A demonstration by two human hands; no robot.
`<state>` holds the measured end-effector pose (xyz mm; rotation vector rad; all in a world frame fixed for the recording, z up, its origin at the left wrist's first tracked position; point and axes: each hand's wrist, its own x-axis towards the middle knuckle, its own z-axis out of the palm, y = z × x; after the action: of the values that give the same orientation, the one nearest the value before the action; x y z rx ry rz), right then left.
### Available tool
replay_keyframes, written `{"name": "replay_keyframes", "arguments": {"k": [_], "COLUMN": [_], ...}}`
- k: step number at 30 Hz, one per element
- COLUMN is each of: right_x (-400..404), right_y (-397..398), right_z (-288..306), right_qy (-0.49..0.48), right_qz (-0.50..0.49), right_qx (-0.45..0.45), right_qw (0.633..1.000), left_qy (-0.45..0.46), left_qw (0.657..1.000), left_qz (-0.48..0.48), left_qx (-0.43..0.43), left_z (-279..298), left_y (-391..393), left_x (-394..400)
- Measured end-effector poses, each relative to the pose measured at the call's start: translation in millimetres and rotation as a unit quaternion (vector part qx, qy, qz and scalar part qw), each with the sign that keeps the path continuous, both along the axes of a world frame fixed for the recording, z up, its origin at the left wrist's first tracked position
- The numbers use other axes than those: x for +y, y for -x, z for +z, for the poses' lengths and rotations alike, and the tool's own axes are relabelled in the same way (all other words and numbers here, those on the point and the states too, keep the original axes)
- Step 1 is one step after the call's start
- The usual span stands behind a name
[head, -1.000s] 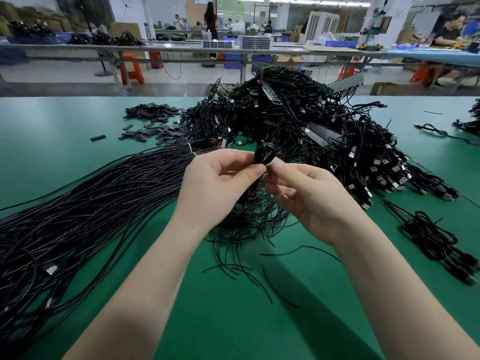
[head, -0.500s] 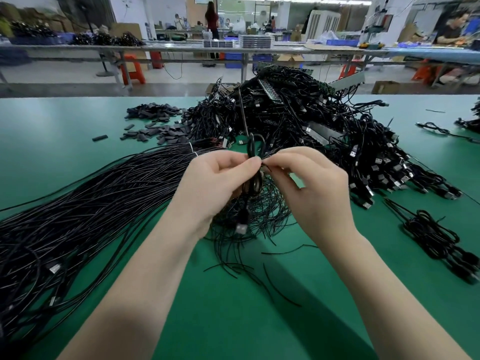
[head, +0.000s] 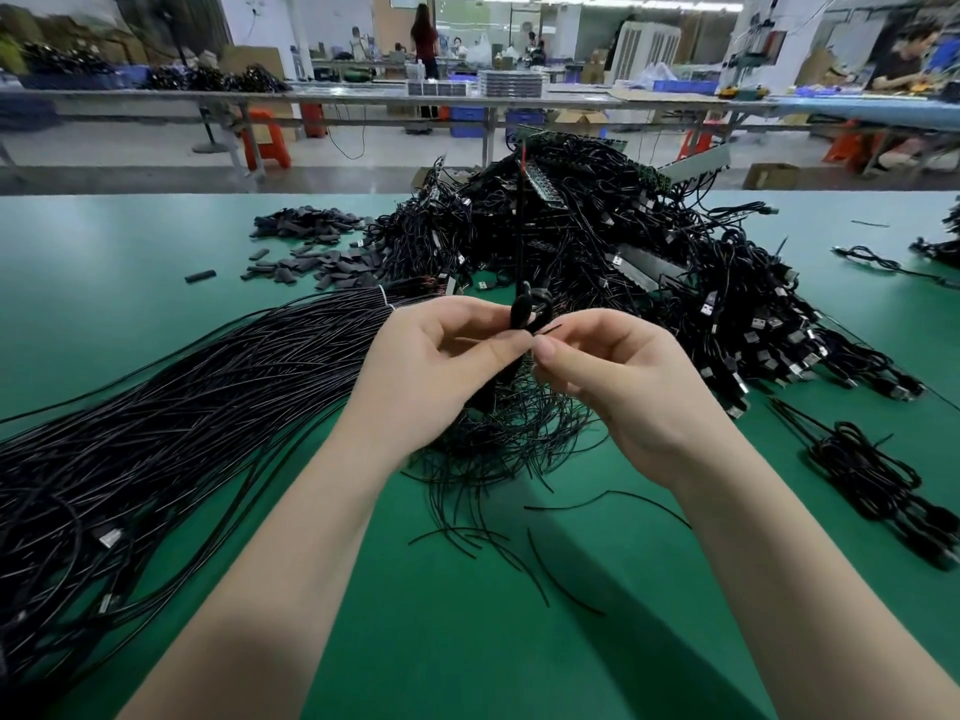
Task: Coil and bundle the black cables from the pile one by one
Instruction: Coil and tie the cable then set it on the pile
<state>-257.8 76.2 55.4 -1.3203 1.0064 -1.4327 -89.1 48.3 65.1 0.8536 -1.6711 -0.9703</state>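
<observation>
I had both hands together, left hand (head: 447, 356) and right hand (head: 613, 376) pinching the coiled cable (head: 527, 311) above the surface (head: 156, 262), near the pile (head: 597, 252). Binding seemed underway; tightening the wrap looked next.

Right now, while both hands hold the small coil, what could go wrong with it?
1. The coiled cable is pinched only at fingertips by the left hand and the right hand; if one grip slips, the loops may spring open.
2. Its free end stands up in front of the tangled pile and might snag there.
3. Loose ties lie under the hands and could catch.
</observation>
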Motion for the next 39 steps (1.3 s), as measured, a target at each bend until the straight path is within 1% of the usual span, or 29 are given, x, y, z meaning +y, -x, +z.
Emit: {"name": "replay_keyframes", "arguments": {"k": [1, 2, 3, 4, 5, 6, 7, 8, 10, 11, 12, 14, 18, 20, 22, 23, 24, 25, 26, 27, 28, 29, 30, 31, 32, 34, 35, 37, 39], "right_x": [0.5, 0.1, -0.8, -1.1, -1.8, -2.6, -3.6, -3.8, -1.6, -1.0, -0.6, -1.5, 0.1, -0.1, 0.4, 1.3, 1.8, 1.8, 1.8, 1.8, 1.6, 1.0, 0.0, -1.2, -1.9, -1.0, -2.4, -5.8, -6.7], "right_y": [0.1, 0.3, 0.4, 0.1, -0.9, -2.1, -3.5, -5.0, -8.5, -9.4, -9.4, -6.1, -2.4, 0.0, -2.9, -5.4, -8.0, -9.8, -10.1, -10.2, -9.9, -8.6, -7.5, -6.9, -8.5, -14.0, -15.4, -14.7, -14.4], "right_z": [-0.1, -0.6, -1.3, -2.6, -4.6, -6.9, -8.7, -9.0, -4.8, -3.0, -1.4, -1.1, 1.1, 0.5, 2.6, 2.0, 0.9, -1.3, -4.6, -7.8, -10.0, -11.1, -10.9, -10.3, -9.6, -5.1, -5.5, -10.5, -15.9], "right_qy": [0.065, 0.160, 0.271, 0.370, 0.440, 0.469, 0.457, 0.413, 0.238, 0.136, 0.059, 0.021, 0.002, -0.009, 0.021, 0.075, 0.160, 0.260, 0.352, 0.420, 0.461, 0.484, 0.490, 0.474, 0.429, 0.256, 0.171, 0.075, 0.044], "right_qz": [-0.033, -0.091, -0.158, -0.211, -0.245, -0.264, -0.273, -0.272, -0.227, -0.179, -0.135, -0.111, -0.065, -0.053, -0.054, -0.089, -0.147, -0.208, -0.247, -0.266, -0.271, -0.272, -0.272, -0.266, -0.255, -0.177, -0.133, -0.082, -0.065], "right_qx": [0.068, 0.174, 0.288, 0.377, 0.427, 0.441, 0.430, 0.397, 0.255, 0.170, 0.101, 0.071, 0.010, 0.012, 0.003, 0.044, 0.134, 0.244, 0.336, 0.393, 0.417, 0.423, 0.415, 0.387, 0.342, 0.178, 0.104, 0.066, 0.058], "right_qw": [0.995, 0.967, 0.905, 0.822, 0.751, 0.718, 0.729, 0.773, 0.909, 0.960, 0.984, 0.991, 0.998, 0.998, 0.998, 0.992, 0.967, 0.911, 0.838, 0.773, 0.735, 0.716, 0.717, 0.745, 0.796, 0.934, 0.971, 0.992, 0.995], "left_qy": [-0.027, -0.073, -0.139, -0.209, -0.264, -0.287, -0.284, -0.258, -0.168, -0.115, -0.065, -0.013, 0.013, 0.014, -0.006, -0.028, -0.057, -0.099, -0.150, -0.207, -0.251, -0.275, -0.277, -0.263, -0.235, -0.171, -0.142, -0.107, -0.111], "left_qw": [1.000, 0.997, 0.989, 0.975, 0.958, 0.950, 0.951, 0.960, 0.982, 0.991, 0.997, 1.000, 1.000, 1.000, 1.000, 0.999, 0.998, 0.994, 0.987, 0.974, 0.961, 0.951, 0.950, 0.955, 0.963, 0.979, 0.985, 0.993, 0.993], "left_qz": [0.001, -0.001, -0.015, -0.039, -0.062, -0.072, -0.066, -0.050, 0.000, 0.021, 0.033, 0.026, 0.006, 0.008, 0.010, 0.011, 0.009, 0.000, -0.015, -0.037, -0.057, -0.069, -0.072, -0.066, -0.057, -0.041, -0.036, -0.024, -0.014], "left_qx": [0.008, 0.020, 0.041, 0.065, 0.089, 0.099, 0.101, 0.095, 0.080, 0.062, 0.039, 0.010, 0.008, 0.003, 0.017, 0.028, 0.037, 0.047, 0.062, 0.083, 0.105, 0.120, 0.125, 0.124, 0.121, 0.104, 0.088, 0.046, 0.021], "left_z": [0.6, 0.6, 1.8, 3.1, 5.2, 6.3, 6.5, 5.4, 3.1, 1.5, -1.4, -4.3, -4.9, -5.2, -5.8, -5.0, -4.4, -2.9, -1.4, 0.6, 2.4, 3.7, 3.4, 2.6, 1.0, -1.4, -2.5, -7.2, -9.4], "left_y": [1.2, 2.6, 4.3, 5.7, 5.8, 5.3, 4.6, 3.7, 1.9, 1.4, 0.8, 1.1, 2.0, 3.5, 5.4, 6.9, 8.2, 9.5, 10.5, 11.3, 11.9, 11.9, 12.1, 12.4, 12.2, 12.8, 13.2, 14.4, 14.9], "left_x": [1.4, 2.5, 4.3, 5.9, 7.4, 7.5, 6.4, 4.6, 2.5, 1.2, -0.4, -0.8, -0.4, -0.2, 0.9, 2.3, 3.6, 5.6, 7.5, 9.6, 10.7, 11.0, 10.4, 9.7, 8.5, 7.1, 7.4, 8.0, 7.8]}}
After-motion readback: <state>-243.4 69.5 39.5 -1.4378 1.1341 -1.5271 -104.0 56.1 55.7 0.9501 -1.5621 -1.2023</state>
